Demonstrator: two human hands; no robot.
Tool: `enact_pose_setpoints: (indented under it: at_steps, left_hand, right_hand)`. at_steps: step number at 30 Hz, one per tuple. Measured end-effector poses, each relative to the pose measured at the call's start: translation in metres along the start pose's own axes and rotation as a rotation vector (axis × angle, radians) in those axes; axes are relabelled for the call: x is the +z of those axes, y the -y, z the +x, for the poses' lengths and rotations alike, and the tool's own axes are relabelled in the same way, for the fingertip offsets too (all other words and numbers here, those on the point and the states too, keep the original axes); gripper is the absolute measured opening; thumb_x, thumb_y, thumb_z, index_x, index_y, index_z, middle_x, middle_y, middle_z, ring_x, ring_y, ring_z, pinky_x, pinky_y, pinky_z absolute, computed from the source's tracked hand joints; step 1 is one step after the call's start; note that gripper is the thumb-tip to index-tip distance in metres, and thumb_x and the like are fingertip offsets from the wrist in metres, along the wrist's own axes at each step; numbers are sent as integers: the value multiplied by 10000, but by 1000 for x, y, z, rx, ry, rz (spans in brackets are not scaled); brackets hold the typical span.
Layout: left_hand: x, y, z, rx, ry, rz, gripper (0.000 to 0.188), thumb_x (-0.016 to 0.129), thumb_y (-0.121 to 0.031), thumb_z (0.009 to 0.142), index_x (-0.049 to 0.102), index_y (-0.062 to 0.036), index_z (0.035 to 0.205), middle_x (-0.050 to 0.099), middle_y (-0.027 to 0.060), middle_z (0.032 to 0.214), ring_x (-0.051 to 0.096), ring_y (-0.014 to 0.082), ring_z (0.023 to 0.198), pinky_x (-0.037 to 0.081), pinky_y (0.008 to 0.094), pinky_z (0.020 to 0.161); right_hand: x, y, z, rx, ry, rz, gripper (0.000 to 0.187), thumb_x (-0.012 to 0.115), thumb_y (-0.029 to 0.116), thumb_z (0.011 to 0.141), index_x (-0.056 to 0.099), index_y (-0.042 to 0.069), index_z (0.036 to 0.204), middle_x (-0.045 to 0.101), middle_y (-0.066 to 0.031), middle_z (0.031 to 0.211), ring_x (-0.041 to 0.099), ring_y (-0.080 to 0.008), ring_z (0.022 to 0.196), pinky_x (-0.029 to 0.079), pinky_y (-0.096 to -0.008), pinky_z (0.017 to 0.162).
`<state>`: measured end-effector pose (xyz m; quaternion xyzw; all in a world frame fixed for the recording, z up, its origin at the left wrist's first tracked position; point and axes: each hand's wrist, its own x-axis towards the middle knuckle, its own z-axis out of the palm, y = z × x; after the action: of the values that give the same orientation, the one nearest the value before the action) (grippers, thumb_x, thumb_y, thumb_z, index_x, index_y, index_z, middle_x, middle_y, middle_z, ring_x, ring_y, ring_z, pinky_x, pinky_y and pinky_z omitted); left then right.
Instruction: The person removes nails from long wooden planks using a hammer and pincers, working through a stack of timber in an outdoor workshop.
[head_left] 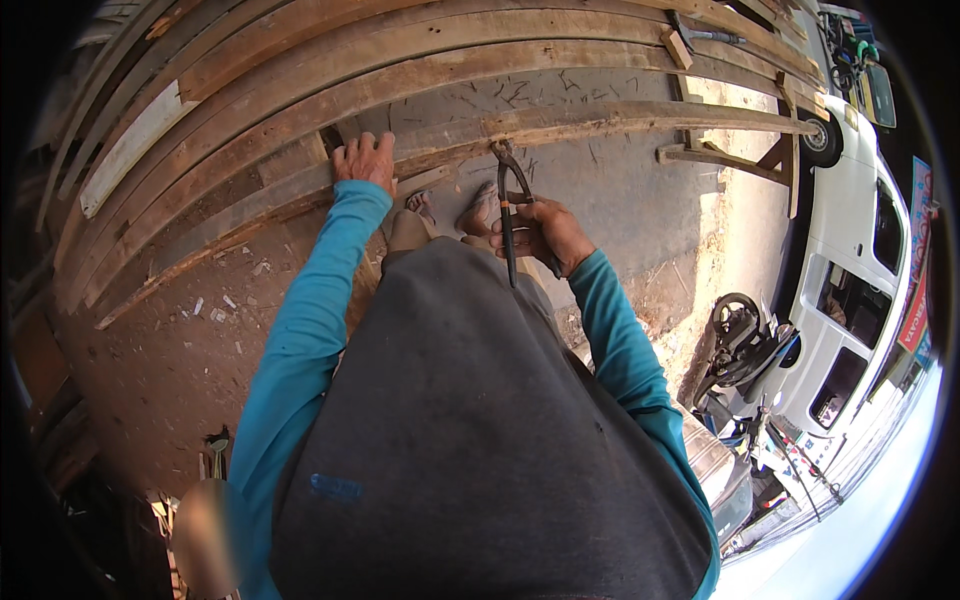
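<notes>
My left hand (pixel 364 162) is closed over the nearest wooden beam (pixel 440 143), its fingers curled across the top edge. My right hand (pixel 548 236) grips a pair of pincers (pixel 514 184) by its handles, which have dark and orange grips and stand apart. The jaws of the pincers touch the near edge of the same beam, to the right of my left hand. Whether a nail sits between the jaws is too small to tell. My feet show below the beam.
More long planks (pixel 400 60) run side by side beyond the beam. A hammer (pixel 712 37) lies on them at the far right, by a small wood block (pixel 677 48). A wooden trestle (pixel 770 165) stands under the beam's right end. A motorcycle (pixel 745 340) and white van (pixel 850 260) are at right.
</notes>
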<state>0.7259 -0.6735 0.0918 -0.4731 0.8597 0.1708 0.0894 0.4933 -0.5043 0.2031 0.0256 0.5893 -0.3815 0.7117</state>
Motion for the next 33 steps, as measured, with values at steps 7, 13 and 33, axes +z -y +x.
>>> enact_pose_setpoints:
  at_steps: [7,13,33]
  left_hand:
    - [-3,0,3,5,35,1,660,853,-218,716,512,-136,1276,555,179,1226,513,382,1197,364,527,1022]
    - [-17,-1,19,-43,231,7,619,813,-225,770,507,-137,1302,563,166,1270,505,358,1261,377,512,1049]
    - [-9,-1,9,-16,64,7,564,871,-221,721,554,-115,1175,581,166,1202,541,358,1175,411,505,968]
  right_hand:
    - [20,-34,18,-33,-39,188,191,484,224,993,528,52,1065,507,-42,773,454,-137,584,383,-295,491]
    - [39,-106,78,-381,-237,28,146,477,234,1012,458,92,1041,442,2,721,414,-105,544,352,-291,455]
    - [-55,13,5,-49,-70,-469,586,447,115,939,338,-24,1499,662,-194,1156,701,-306,1009,579,-414,909]
